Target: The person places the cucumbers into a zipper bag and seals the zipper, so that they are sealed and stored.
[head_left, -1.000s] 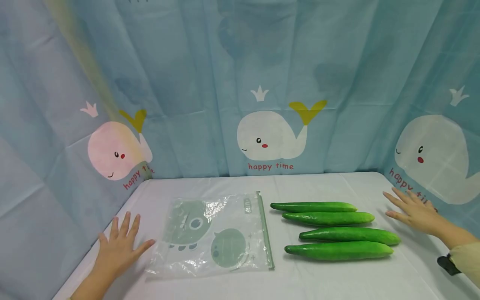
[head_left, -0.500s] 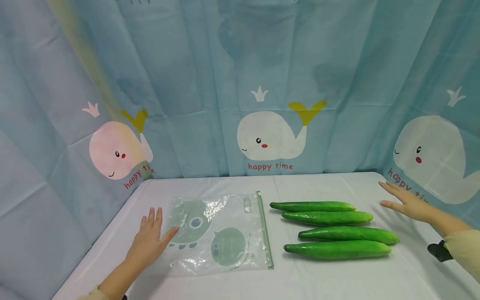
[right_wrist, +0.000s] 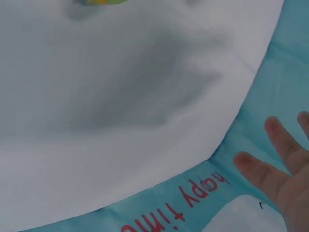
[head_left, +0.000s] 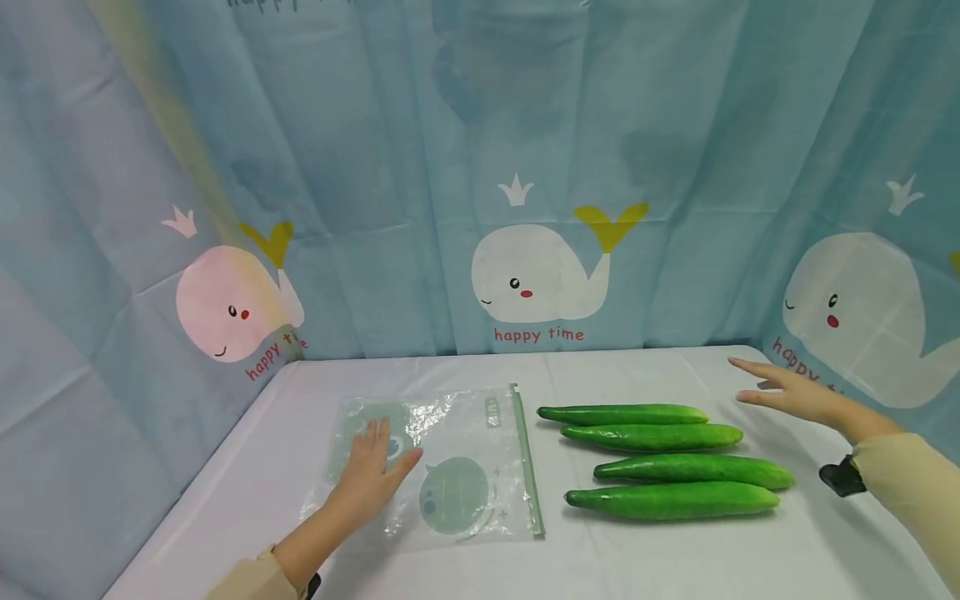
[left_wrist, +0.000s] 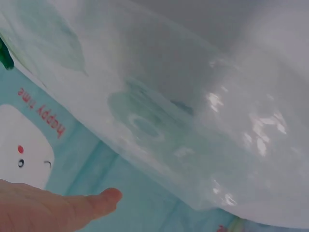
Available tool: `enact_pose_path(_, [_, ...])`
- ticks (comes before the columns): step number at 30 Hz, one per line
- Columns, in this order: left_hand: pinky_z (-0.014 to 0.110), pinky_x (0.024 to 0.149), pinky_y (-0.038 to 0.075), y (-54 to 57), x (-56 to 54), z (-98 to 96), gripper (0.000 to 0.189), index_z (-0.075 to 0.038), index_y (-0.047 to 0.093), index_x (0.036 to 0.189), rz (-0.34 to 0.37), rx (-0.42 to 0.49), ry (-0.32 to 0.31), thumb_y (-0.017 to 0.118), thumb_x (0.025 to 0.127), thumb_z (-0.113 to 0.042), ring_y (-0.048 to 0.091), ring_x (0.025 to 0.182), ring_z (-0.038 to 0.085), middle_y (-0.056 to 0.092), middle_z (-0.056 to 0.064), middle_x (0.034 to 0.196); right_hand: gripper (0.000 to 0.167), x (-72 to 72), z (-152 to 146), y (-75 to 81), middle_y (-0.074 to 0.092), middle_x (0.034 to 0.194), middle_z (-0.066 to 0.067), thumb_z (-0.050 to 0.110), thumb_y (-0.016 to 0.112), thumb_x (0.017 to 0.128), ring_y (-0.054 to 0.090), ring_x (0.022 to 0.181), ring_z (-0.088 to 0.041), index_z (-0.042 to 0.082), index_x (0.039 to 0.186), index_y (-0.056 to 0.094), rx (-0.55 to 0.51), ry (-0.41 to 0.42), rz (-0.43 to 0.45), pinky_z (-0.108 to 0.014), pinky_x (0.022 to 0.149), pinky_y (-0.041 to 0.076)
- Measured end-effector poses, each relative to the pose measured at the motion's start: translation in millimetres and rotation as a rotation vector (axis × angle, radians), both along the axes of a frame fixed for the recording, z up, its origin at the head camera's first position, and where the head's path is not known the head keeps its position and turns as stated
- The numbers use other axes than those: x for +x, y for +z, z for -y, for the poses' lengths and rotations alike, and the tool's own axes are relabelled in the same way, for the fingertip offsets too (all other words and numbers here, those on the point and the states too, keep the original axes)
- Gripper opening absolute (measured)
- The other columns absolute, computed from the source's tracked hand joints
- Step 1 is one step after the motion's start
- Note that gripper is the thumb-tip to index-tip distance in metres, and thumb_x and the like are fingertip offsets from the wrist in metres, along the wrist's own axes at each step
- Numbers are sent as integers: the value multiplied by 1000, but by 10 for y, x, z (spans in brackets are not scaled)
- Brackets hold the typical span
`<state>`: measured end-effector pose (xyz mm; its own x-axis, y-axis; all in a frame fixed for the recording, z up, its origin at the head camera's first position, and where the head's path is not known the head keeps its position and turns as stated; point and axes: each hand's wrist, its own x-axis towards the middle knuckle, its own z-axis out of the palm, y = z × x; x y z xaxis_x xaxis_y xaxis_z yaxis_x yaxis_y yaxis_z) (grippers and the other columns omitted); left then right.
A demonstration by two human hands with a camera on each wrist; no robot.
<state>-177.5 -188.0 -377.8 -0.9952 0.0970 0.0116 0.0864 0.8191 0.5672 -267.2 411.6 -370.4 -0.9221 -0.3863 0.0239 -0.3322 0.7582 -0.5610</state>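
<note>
My left hand (head_left: 363,479) hovers over the left part of a clear zip bag (head_left: 453,496) with green cartoon prints, fingers straight and thumb spread, holding nothing. The bag lies flat, its green zip edge towards the right. In the left wrist view the thumb (left_wrist: 67,208) shows at lower left, apart from the bag's film (left_wrist: 159,125). Several green cucumbers (head_left: 675,501) lie in a loose stack of rows right of the bag. Beyond their right ends my right hand (head_left: 798,400) is raised above the table, fingers extended and nothing in it; the right wrist view shows its fingers (right_wrist: 263,176) spread.
The white-covered table (head_left: 585,567) has a blue curtain (head_left: 390,283) with printed whales standing behind it and along both sides. A hand-shaped shadow (right_wrist: 145,87) falls on the cloth in the right wrist view.
My left hand has moved right, from beside the bag to over its left part. My right hand has shifted left, closer to the cucumbers. Bag and cucumbers stay in place.
</note>
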Motion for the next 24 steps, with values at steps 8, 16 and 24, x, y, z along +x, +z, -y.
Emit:
enact_pose_path(8, [72,105,19,-137,-64,-383,89,5,16,153,10,86,-16,53,95,-53,3,141,53,1,30,157,69,-82,121,-35,24,146,-40,23,54,100,38,123,-60,-6,151,19,-80,32,120,-64,88,45])
enact_pose_path(16, [61,91,46,-391,-153,-716,93,2,19,153,39,104,-32,54,92,-58,27,136,52,3,27,159,70,-160,213,-80,34,141,-41,26,55,99,39,123,-58,-5,151,21,-48,46,199,-64,87,43])
enact_pose_path(24, [60,101,39,-458,-252,-1086,87,6,28,149,-29,-3,-167,61,91,-50,27,139,45,25,25,155,69,-227,317,-142,42,136,-37,26,57,98,46,120,-52,-6,150,24,-13,93,282,-67,86,43])
